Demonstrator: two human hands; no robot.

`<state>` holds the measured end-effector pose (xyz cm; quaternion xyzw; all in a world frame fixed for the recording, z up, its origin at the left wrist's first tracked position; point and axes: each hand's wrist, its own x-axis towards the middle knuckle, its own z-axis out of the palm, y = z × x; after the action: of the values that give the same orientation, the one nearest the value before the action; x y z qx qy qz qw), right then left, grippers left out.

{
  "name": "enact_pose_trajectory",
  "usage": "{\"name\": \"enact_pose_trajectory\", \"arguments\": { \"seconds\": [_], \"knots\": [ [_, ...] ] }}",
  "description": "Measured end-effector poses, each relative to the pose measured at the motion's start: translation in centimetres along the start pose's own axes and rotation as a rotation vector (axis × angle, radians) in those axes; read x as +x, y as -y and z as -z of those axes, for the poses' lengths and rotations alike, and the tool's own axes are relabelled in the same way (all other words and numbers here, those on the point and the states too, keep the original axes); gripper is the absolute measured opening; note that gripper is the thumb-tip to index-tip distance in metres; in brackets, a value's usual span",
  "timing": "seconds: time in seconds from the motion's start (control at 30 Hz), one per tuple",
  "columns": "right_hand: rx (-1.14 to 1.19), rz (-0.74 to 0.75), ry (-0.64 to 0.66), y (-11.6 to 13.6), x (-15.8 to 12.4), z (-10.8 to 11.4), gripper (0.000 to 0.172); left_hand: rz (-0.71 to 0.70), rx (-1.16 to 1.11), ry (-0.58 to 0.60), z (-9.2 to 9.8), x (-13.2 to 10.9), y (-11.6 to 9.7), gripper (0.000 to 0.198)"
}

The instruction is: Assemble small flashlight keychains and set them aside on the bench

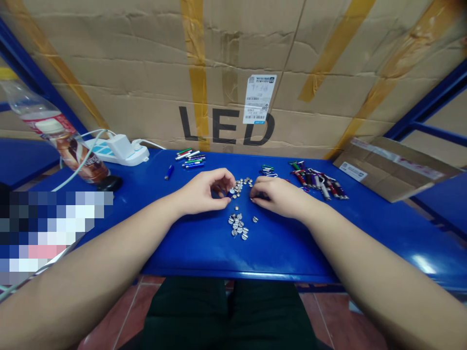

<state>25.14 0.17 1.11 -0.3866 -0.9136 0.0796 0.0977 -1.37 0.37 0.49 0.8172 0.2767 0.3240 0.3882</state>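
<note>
My left hand is closed around a small blue metal tube, its end showing between thumb and fingers. Across from it, my right hand has thumb and fingertips pinched together; what they hold, if anything, is too small to make out. Between the hands lie several shiny button cells. Nearer the table's front is a loose pile of round, slotted silver caps, with a single cap to its right. Behind my left hand, several coloured tubes lie together, and one blue tube lies apart.
Several small torches with clips lie right of my right hand, and loose carabiner clips behind it. A plastic bottle and white power strip stand left. A small cardboard box is right; a large carton walls the back.
</note>
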Motion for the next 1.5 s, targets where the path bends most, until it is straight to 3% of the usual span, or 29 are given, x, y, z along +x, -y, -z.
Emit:
{"name": "enact_pose_trajectory", "arguments": {
  "seconds": [0.17,0.4,0.87,1.5],
  "knots": [
    [0.034,-0.041,0.017,0.1,0.0,-0.1,0.018,0.003,0.025,0.016,0.0,0.1,0.0,0.025],
    [0.033,-0.025,-0.003,0.0,-0.1,-0.1,0.007,0.018,0.049,0.028,0.0,0.1,0.1,0.023],
    [0.149,0.048,-0.031,0.6,-0.3,-0.2,0.009,0.009,0.087,0.044,0.0,0.0,-0.3,0.021],
    [0.164,0.035,-0.006,1.0,-0.3,-0.2,0.01,-0.059,0.165,0.102,0.2,0.1,-0.4,0.025]
  ]
}}
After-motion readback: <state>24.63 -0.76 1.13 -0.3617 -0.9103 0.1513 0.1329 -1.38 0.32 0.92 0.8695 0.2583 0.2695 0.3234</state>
